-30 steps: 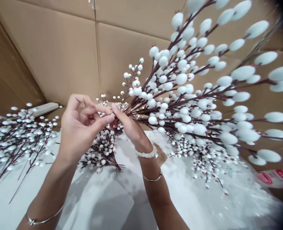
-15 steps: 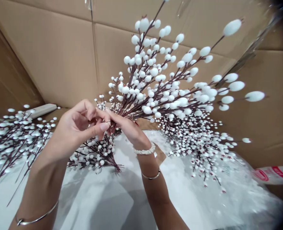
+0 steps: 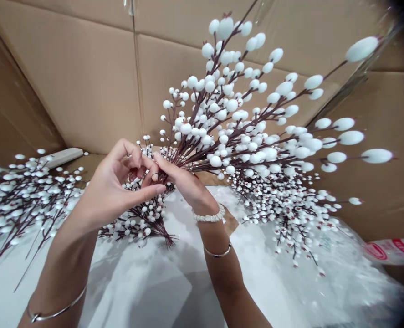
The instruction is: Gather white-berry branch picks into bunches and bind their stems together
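Note:
My right hand (image 3: 188, 184) is closed around the gathered brown stems of a bunch of white berry branches (image 3: 236, 123). The branches fan out up and to the right. At the stem end, my left hand (image 3: 123, 182) has its fingers curled in against the bunch, its thumb stretched toward the right hand. A thin dark strand shows by its fingertips; what they grip is mostly hidden. Behind and below the hands, a smaller tied bunch of berry branches (image 3: 147, 223) lies on the white surface (image 3: 147, 282).
More berry branches (image 3: 24, 200) lie at the left, and a dense pile (image 3: 283, 205) at the right on clear plastic wrap (image 3: 338, 278). Cardboard walls (image 3: 95, 77) close off the back. A pale bar-shaped object (image 3: 63, 157) sits back left; red-and-white printed packaging (image 3: 391, 250) is far right.
The held bunch has swung slightly right and toward the camera. My left thumb has moved right, widening the gap from its curled fingers. My right hand keeps its grip.

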A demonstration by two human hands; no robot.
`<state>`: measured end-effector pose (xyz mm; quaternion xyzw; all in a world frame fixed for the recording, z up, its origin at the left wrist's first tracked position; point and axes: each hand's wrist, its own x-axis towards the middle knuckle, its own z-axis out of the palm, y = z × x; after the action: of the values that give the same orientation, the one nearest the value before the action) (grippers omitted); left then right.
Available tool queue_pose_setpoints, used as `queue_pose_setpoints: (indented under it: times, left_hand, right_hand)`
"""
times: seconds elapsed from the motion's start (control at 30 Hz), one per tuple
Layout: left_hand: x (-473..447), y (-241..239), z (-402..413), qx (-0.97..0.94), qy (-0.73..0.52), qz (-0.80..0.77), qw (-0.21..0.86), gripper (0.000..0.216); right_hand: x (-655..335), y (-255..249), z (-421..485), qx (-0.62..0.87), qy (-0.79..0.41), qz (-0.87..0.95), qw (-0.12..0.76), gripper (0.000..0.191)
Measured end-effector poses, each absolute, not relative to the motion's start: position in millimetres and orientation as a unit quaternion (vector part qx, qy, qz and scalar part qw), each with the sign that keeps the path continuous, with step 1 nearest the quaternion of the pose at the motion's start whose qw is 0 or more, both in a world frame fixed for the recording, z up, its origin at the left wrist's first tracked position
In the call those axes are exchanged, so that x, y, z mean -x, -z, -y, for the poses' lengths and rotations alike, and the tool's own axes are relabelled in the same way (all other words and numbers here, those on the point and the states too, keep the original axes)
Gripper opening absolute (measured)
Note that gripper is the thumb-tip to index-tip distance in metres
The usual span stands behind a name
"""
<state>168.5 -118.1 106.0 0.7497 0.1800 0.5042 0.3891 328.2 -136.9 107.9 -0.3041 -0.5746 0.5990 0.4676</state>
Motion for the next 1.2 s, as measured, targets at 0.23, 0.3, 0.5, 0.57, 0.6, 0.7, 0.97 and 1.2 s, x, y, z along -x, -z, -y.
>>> queue_pose_setpoints:
  times: [0.23, 0.3, 0.5, 0.57, 0.6, 0.7, 0.97, 1.2]
  left_hand:
    - [-168, -107, 120, -0.753, -0.501, -0.175, 0.389, 0.045]
    - [-168, -107, 120, -0.747, -0.499, -0.174, 0.403, 0.045]
    - [-171, -109, 120, -0.707, -0.509, -0.169, 0.461, 0.048]
    - [-172, -109, 120, -0.694, -0.504, -0.157, 0.489, 0.048]
    - [-172, -108, 120, -0.682, -0.5, -0.156, 0.511, 0.047]
    - [-174, -107, 119, -0.635, -0.483, -0.166, 0.58, 0.047]
    - [-181, -98, 102, -0.59, -0.552, -0.177, 0.562, 0.054]
    - [-176, -100, 102, -0.668, -0.613, -0.19, 0.376, 0.049]
  right_hand:
    - [-328, -113, 144, 0.328, -0.579, 0.569, 0.483, 0.045]
    - [-328, -114, 144, 0.317, -0.576, 0.572, 0.491, 0.045]
    - [-327, -112, 143, 0.331, -0.563, 0.585, 0.48, 0.046]
    - [-327, -112, 142, 0.322, -0.568, 0.593, 0.471, 0.045]
    - [-327, -111, 142, 0.321, -0.57, 0.594, 0.467, 0.044]
    - [-327, -110, 141, 0.325, -0.576, 0.597, 0.454, 0.044]
    - [-334, -114, 139, 0.279, -0.591, 0.661, 0.369, 0.045]
    - [-334, -110, 133, 0.256, -0.618, 0.652, 0.357, 0.048]
